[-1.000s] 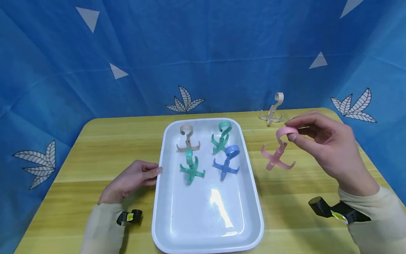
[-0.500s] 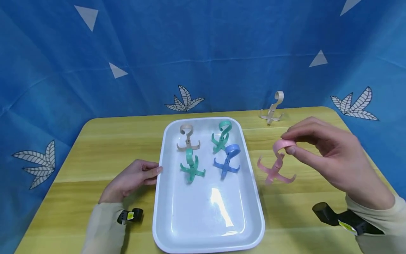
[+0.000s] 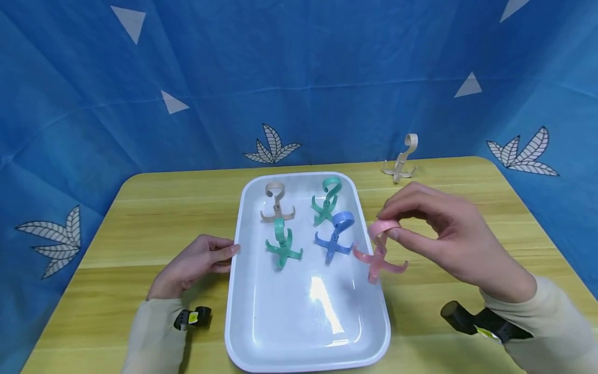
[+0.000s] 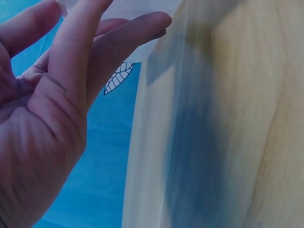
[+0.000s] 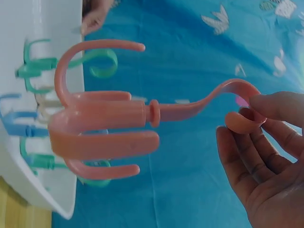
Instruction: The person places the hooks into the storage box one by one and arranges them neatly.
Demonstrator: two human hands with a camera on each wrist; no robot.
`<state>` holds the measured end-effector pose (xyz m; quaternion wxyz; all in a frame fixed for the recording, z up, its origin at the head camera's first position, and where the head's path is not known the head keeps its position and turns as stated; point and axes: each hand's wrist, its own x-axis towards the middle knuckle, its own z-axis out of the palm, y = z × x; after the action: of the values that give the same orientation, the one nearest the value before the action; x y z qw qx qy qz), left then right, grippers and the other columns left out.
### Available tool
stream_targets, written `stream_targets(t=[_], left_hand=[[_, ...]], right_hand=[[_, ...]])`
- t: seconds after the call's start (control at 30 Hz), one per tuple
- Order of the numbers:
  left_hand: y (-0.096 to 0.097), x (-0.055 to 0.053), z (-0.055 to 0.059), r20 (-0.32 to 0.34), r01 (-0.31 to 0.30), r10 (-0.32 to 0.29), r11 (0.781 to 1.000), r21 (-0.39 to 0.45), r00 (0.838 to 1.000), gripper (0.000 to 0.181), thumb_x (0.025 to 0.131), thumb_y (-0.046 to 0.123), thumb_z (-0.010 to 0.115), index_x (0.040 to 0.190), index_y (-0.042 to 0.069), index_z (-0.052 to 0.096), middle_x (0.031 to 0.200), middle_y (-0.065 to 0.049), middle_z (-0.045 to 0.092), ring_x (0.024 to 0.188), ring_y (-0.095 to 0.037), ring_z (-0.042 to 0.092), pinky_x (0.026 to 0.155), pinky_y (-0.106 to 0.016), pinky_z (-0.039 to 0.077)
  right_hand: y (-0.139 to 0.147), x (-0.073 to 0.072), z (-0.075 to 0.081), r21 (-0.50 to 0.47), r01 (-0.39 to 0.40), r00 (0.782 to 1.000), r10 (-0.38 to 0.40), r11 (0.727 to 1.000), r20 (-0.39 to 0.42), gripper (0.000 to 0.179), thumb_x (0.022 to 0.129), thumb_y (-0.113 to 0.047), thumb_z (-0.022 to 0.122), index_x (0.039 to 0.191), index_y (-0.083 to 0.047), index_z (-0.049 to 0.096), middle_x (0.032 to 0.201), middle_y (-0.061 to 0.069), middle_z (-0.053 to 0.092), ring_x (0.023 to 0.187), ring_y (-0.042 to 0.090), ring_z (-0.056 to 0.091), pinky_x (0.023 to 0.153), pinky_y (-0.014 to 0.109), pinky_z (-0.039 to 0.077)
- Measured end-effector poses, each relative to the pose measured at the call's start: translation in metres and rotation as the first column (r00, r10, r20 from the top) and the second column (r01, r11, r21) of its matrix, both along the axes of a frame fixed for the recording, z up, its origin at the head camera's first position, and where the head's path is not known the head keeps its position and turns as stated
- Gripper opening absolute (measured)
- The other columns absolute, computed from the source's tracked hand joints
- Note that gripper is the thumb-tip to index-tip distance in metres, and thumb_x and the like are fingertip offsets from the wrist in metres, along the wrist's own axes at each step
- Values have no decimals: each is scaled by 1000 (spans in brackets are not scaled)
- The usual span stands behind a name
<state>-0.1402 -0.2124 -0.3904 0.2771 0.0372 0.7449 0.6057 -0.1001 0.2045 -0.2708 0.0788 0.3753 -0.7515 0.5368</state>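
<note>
A pink swivel hook (image 3: 376, 262) with several upturned prongs hangs from my right hand (image 3: 450, 236). Thumb and fingers pinch its curled top, and its prongs overlap the right rim of the white tray (image 3: 280, 322) in the head view. The right wrist view shows the same pink hook (image 5: 104, 114) close up. My left hand (image 3: 201, 265) grips the tray's left rim by thumb and fingers; in the left wrist view the fingers (image 4: 128, 38) reach to the tray's edge. Inside the tray stand a beige hook (image 3: 277, 210), a blue hook (image 3: 334, 241) and two green hooks, one nearer (image 3: 284, 249), one farther (image 3: 324, 208).
A cream hook (image 3: 399, 166) stands on the wooden table (image 3: 163, 218) near its back right edge. Behind the table hangs a blue patterned cloth (image 3: 303, 62). The near half of the tray shows bare floor with a bright reflection.
My right hand first lowers slightly, then moves left, carrying the pink hook from beside the tray to over its right rim. The left hand keeps its place on the tray.
</note>
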Motion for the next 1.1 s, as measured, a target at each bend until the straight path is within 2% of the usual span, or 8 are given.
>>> stream_targets(t=[0.13,0.23,0.33,0.47,0.63,0.9,1.1], left_hand=[[0,0,0,0,3,-3,1000,8,1000,44,101,18,59,130,-15,54,120,-24,63,102,-29,67,87,-38,56],[1,0,0,1,0,0,1000,8,1000,44,101,18,58,130,-15,54,121,-24,62,104,-28,66,87,-38,56],[2,-1,1,0,-9,9,1000,4,1000,43,101,17,58,130,-15,54,121,-24,62,104,-29,66,87,-38,56],[1,0,1,-2,-7,7,1000,10,1000,43,101,17,58,130,-15,54,121,-24,62,104,-28,66,87,-38,56],[0,3,2,9,0,0,999,33,1000,43,102,17,57,130,-15,53,123,-25,61,107,-28,65,89,-39,55],[1,2,1,11,-5,4,1000,27,1000,44,101,19,59,130,-14,55,123,-23,61,107,-27,65,89,-38,55],[0,3,-1,5,-12,12,1000,27,1000,44,101,17,58,130,-15,54,121,-23,62,104,-27,66,87,-39,56]], right_hand=[[-16,-1,2,112,-12,1000,13,994,-1,36,82,13,72,105,-15,71,99,-3,67,89,15,59,78,25,54],[-26,-3,-2,158,-30,999,26,987,28,34,85,5,74,106,-21,71,102,-9,66,92,12,60,78,27,55],[-36,-6,-9,182,-65,996,54,981,65,30,87,-2,75,107,-23,70,103,-12,65,92,10,60,73,27,54],[-52,-10,-17,184,-129,989,112,975,99,22,89,-7,74,107,-20,71,101,-12,65,91,10,61,72,29,53],[-68,-10,-23,184,-169,983,151,968,107,18,90,-9,73,106,-18,72,100,-12,64,91,11,60,73,29,53],[-86,-13,-17,160,-246,960,218,956,176,14,91,-9,72,105,-14,72,98,-9,63,93,10,61,83,29,55],[-97,-12,-17,174,-265,949,224,948,222,14,91,-7,71,104,-14,72,96,-9,63,92,8,62,79,29,55]])
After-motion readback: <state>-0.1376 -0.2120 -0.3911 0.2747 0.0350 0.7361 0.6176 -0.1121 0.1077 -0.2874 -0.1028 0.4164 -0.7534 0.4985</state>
